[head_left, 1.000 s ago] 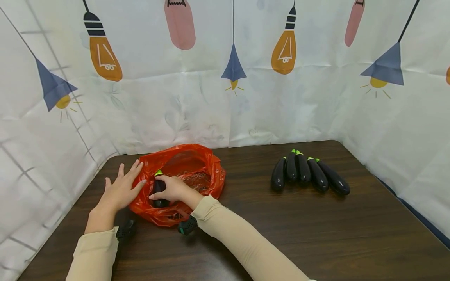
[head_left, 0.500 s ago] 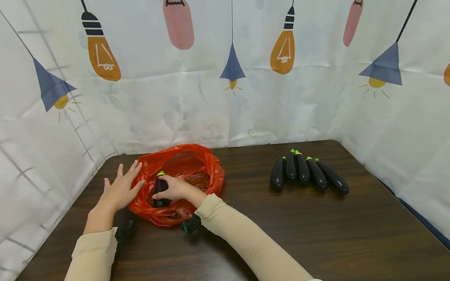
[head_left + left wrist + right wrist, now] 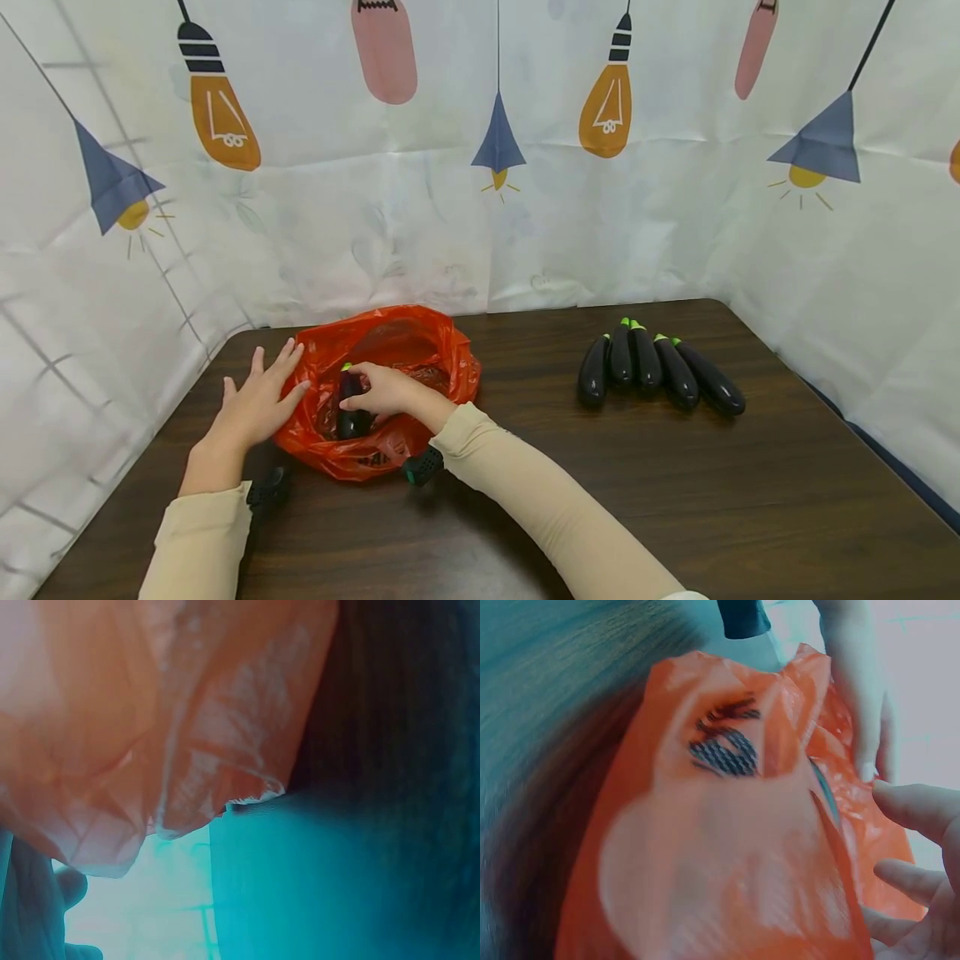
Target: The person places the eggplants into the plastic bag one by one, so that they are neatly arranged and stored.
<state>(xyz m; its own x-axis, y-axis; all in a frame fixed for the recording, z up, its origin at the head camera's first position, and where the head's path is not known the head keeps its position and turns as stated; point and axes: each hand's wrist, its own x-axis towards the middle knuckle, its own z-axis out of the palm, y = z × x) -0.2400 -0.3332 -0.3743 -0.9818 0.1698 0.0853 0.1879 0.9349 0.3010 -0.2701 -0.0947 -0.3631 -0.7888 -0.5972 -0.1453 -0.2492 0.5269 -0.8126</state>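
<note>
A dark eggplant (image 3: 352, 422) with a green stem end lies inside the red plastic bag (image 3: 459, 367), near its left side. Over it, my right hand (image 3: 393, 393) reaches into the bag, thumb and fingers spread across the eggplant's upper part; the right wrist view shows the thumb (image 3: 916, 808) and fingers apart. Whether the fingertips touch the eggplant cannot be told. My left hand (image 3: 257, 404) has its fingers spread and rests against the bag's left outer side. In the left wrist view, the bag (image 3: 225, 712) covers most of the picture.
Several more eggplants (image 3: 648, 362) lie side by side at the back right of the dark brown table (image 3: 570, 467). A white curtain (image 3: 420, 225) printed with lamps hangs behind and at both sides. Dark wrist devices sit under both wrists.
My right hand has moved to the right inside the bag, and the eggplant beneath it has shifted slightly right. My left hand keeps its place against the bag.
</note>
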